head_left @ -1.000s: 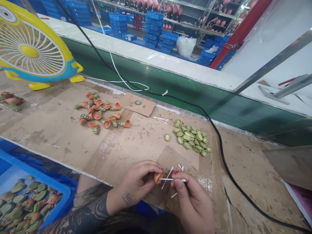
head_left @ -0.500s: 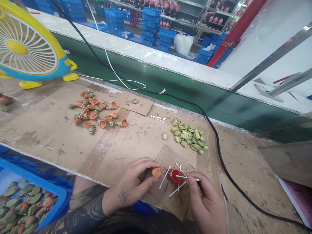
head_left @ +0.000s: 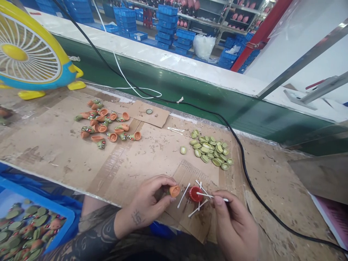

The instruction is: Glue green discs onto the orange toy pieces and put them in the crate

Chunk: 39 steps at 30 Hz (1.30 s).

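Note:
Between thumb and fingers, my left hand [head_left: 149,199] holds a small orange-and-green figurine piece [head_left: 174,191], its hollow orange end facing right. My right hand [head_left: 235,221] pinches a cotton swab [head_left: 209,196] near its right end. The swab's other tip is over a small round pot of red paint [head_left: 195,194]; whether it touches the paint I cannot tell. Several other swabs lie around the pot, among them one cotton swab [head_left: 183,195] on its left side. Beneath them is a stained piece of cardboard [head_left: 201,226].
Similar orange-and-green pieces [head_left: 102,128] lie in a group at left. Green oval caps [head_left: 210,149] are heaped to the right, beside a black cable [head_left: 241,152]. A yellow fan [head_left: 67,69] stands back left. Below it, a blue bin [head_left: 69,217] holds more pieces.
My right hand has shifted slightly to the right with the swab, which shows more of its length. My left hand keeps its hold on the piece. The view has moved slightly.

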Each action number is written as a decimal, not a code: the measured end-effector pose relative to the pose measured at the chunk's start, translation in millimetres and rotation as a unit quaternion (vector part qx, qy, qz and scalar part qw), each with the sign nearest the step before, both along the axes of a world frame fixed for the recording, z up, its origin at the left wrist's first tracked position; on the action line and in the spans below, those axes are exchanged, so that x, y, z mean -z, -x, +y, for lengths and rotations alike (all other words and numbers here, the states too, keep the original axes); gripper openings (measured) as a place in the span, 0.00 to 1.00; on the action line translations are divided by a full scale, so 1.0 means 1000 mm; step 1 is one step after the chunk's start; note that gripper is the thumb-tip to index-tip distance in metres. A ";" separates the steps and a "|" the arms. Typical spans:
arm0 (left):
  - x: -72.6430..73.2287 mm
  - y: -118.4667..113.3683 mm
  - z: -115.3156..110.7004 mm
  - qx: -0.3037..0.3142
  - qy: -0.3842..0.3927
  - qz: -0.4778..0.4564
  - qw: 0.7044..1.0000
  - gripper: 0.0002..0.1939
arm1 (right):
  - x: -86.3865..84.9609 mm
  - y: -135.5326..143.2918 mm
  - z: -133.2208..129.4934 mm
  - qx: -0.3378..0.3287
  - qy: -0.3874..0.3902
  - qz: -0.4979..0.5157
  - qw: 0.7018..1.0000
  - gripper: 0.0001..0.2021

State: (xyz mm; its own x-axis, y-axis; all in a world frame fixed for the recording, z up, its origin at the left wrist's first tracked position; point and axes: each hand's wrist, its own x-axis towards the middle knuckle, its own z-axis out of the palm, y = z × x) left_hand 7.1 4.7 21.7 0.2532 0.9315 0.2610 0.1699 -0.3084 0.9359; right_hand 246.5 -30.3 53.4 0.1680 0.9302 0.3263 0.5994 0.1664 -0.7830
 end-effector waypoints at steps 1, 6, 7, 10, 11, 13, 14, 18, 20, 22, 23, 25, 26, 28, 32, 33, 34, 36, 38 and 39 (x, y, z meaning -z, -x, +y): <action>0.000 0.000 0.000 0.002 -0.001 0.000 1.000 0.15 | -0.001 0.003 -0.001 -0.001 -0.003 0.025 1.000 0.07; -0.001 0.001 0.000 0.013 0.002 0.000 1.000 0.14 | -0.005 0.024 -0.001 -0.069 0.022 0.095 0.993 0.06; -0.002 0.001 -0.001 0.015 0.003 0.001 1.000 0.14 | -0.004 0.028 0.000 -0.078 0.026 0.100 0.992 0.07; -0.004 0.001 -0.001 0.018 0.004 0.005 1.000 0.14 | 0.000 0.034 0.005 -0.102 0.031 0.107 0.989 0.06; -0.004 0.001 -0.001 0.018 0.002 0.005 1.000 0.14 | 0.002 0.034 0.006 -0.109 0.030 0.104 0.988 0.06; -0.004 0.002 0.000 0.018 -0.004 0.006 1.000 0.13 | 0.003 0.034 0.008 -0.125 0.026 0.091 0.988 0.06; -0.004 0.002 0.000 0.020 -0.005 0.009 1.000 0.13 | 0.003 0.034 0.009 -0.133 0.022 0.080 0.988 0.07; -0.004 0.004 0.001 0.031 -0.013 0.020 0.999 0.14 | -0.003 0.032 0.009 -0.162 -0.015 0.053 0.985 0.08; -0.003 0.004 0.001 0.032 -0.013 0.026 0.999 0.15 | -0.006 0.028 0.008 -0.155 -0.040 0.056 0.986 0.08; 0.000 0.003 -0.001 0.018 0.002 0.027 0.999 0.17 | -0.006 0.022 0.007 -0.118 -0.052 0.056 0.990 0.07; 0.003 0.002 -0.002 0.006 0.016 0.021 1.000 0.17 | -0.006 0.017 0.006 -0.095 -0.050 0.046 0.993 0.07; 0.008 0.001 -0.003 -0.010 0.051 -0.011 0.999 0.16 | -0.003 0.008 0.006 -0.065 -0.032 0.012 0.997 0.06; 0.011 0.000 -0.004 -0.011 0.070 -0.032 0.997 0.14 | -0.002 0.003 0.007 -0.062 -0.021 -0.008 0.998 0.06; 0.014 0.000 -0.003 -0.008 0.090 -0.063 0.994 0.11 | 0.001 -0.003 0.007 -0.076 -0.003 -0.039 0.996 0.06; 0.011 0.001 0.001 -0.025 0.052 -0.053 0.997 0.19 | 0.006 -0.006 0.007 -0.098 0.013 -0.072 0.993 0.08; 0.009 0.002 0.001 -0.028 0.034 -0.034 0.998 0.21 | 0.006 -0.005 0.007 -0.098 0.010 -0.077 0.992 0.08; 0.007 0.002 0.002 -0.030 0.018 -0.013 0.999 0.23 | 0.007 -0.005 0.007 -0.098 0.007 -0.080 0.992 0.08; 0.003 0.002 0.002 -0.033 0.000 0.016 0.999 0.23 | 0.006 -0.004 0.007 -0.100 0.002 -0.083 0.992 0.08; 0.004 0.000 0.000 -0.043 0.006 -0.001 0.999 0.23 | 0.005 -0.005 0.006 -0.100 -0.001 -0.080 0.992 0.08; 0.005 -0.001 0.000 -0.047 0.010 -0.017 0.999 0.22 | 0.004 -0.005 0.005 -0.095 -0.007 -0.074 0.993 0.08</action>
State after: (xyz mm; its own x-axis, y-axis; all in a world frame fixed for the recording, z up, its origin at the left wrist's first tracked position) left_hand 7.7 4.4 16.7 0.1560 0.9558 0.2492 0.1643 -0.2739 0.9476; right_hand 251.7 -25.3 49.6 -0.0601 0.9356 0.3479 0.6651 0.2974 -0.6850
